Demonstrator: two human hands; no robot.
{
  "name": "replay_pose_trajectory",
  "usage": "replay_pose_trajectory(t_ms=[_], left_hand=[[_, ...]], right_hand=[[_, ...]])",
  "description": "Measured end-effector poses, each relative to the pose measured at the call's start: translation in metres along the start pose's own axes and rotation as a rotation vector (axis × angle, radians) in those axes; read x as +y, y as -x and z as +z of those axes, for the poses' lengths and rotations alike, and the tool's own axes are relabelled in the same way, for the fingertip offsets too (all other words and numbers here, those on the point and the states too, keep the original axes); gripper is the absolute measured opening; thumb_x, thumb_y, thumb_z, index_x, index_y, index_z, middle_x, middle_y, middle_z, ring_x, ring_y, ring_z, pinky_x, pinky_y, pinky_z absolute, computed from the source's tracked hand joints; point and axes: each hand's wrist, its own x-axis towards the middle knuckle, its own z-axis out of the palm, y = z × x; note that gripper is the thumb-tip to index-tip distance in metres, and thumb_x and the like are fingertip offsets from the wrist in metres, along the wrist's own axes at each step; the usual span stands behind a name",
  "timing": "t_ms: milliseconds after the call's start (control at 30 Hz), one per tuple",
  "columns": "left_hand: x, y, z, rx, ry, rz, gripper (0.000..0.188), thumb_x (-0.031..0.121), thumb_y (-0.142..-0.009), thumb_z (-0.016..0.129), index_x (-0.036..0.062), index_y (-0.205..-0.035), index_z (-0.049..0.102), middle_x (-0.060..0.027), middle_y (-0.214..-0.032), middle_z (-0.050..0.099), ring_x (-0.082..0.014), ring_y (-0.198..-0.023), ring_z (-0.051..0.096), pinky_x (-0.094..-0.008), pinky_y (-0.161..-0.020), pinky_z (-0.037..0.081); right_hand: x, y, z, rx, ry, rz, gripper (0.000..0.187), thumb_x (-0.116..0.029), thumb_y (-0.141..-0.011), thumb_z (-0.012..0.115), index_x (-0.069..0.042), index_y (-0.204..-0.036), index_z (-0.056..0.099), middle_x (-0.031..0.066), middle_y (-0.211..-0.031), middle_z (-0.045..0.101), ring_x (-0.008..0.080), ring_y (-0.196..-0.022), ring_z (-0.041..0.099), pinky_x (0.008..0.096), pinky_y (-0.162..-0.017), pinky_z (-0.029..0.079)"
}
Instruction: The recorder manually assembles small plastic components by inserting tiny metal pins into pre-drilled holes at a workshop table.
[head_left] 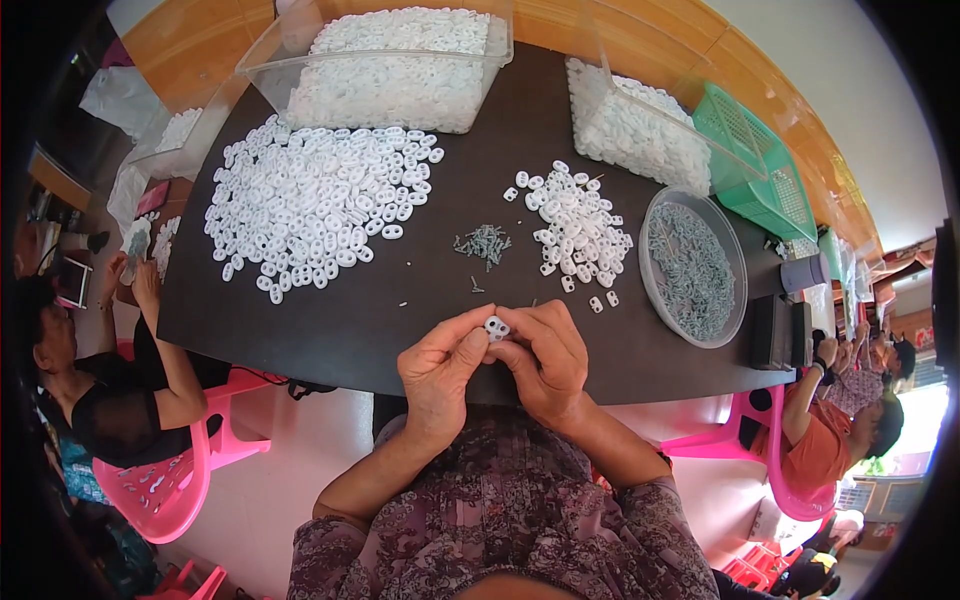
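Note:
A small white plastic piece with two holes is pinched between the fingertips of both hands at the near edge of the dark table. My left hand grips it from the left and my right hand from the right. A small heap of grey screws lies just beyond the hands. To its right is a small pile of white pieces. A large spread of the same white pieces lies at the left.
Two clear bins of white pieces stand at the back. A round bowl of grey screws sits right, a green basket behind it. Other people sit on pink chairs at left and right.

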Motion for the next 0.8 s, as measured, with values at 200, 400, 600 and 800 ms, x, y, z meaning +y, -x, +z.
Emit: replay_pose_trajectory(t_ms=[200,400,600,800], left_hand=[[0.003,0.0,0.001,0.021,0.018,0.002,0.024,0.007,-0.092,0.06,-0.0051,-0.113,0.063,-0.0076,-0.098,0.066,-0.0103,-0.084,0.06,-0.0227,-0.077,0.049],[0.008,0.0,0.002,0.04,0.07,-0.008,0.024,0.005,-0.09,0.061,-0.0061,-0.111,0.063,-0.0094,-0.1,0.067,-0.0126,-0.089,0.062,-0.025,-0.083,0.048],[0.001,0.002,0.0,0.018,0.072,0.044,0.026,0.01,-0.091,0.062,-0.0056,-0.111,0.062,-0.0087,-0.102,0.066,-0.0125,-0.09,0.061,-0.025,-0.083,0.048],[-0.007,0.003,-0.001,0.008,0.139,0.119,0.027,0.014,-0.091,0.063,-0.0051,-0.11,0.063,-0.0079,-0.101,0.065,-0.0111,-0.09,0.06,-0.024,-0.083,0.048]], right_hand=[[0.0,-0.006,-0.001,-0.013,0.11,-0.182,0.041,0.003,-0.067,0.074,0.002,-0.107,0.062,0.012,-0.091,0.062,0.0256,-0.073,0.056,0.0333,-0.062,0.046],[-0.004,-0.009,-0.004,-0.056,-0.008,-0.069,0.043,0.001,-0.067,0.075,0.002,-0.108,0.063,0.0112,-0.091,0.063,0.0233,-0.071,0.056,0.0308,-0.059,0.047],[-0.007,-0.008,-0.001,0.0,-0.065,-0.013,0.04,0.0,-0.066,0.076,0.002,-0.105,0.065,0.0108,-0.088,0.063,0.0226,-0.071,0.056,0.03,-0.059,0.046],[-0.008,-0.007,0.0,0.011,-0.053,-0.062,0.04,-0.003,-0.066,0.077,0.003,-0.103,0.065,0.0115,-0.088,0.064,0.0231,-0.072,0.057,0.0306,-0.059,0.046]])
